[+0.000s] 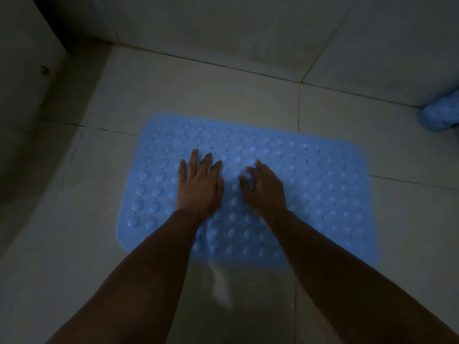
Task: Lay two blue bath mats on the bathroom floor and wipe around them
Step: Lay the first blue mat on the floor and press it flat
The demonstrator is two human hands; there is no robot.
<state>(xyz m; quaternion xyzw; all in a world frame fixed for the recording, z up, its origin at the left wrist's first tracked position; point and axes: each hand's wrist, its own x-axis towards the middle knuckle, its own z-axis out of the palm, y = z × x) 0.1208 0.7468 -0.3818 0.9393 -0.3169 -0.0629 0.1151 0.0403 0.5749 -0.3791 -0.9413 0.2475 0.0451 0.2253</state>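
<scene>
A blue bath mat (323,189) with rows of round bumps and small holes lies flat on the pale tiled floor (198,95). My left hand (198,184) presses on the mat's middle with straight, spread fingers. My right hand (264,187) rests on the mat just to the right of it, fingers bent and fingertips touching the surface, holding nothing. A second blue mat (439,115), rolled or bunched, lies at the right edge against the wall.
Tiled walls (248,26) rise behind the floor and meet it in a corner at the upper left. A dark wall or panel with a small round fitting (44,70) stands on the left. The room is dim.
</scene>
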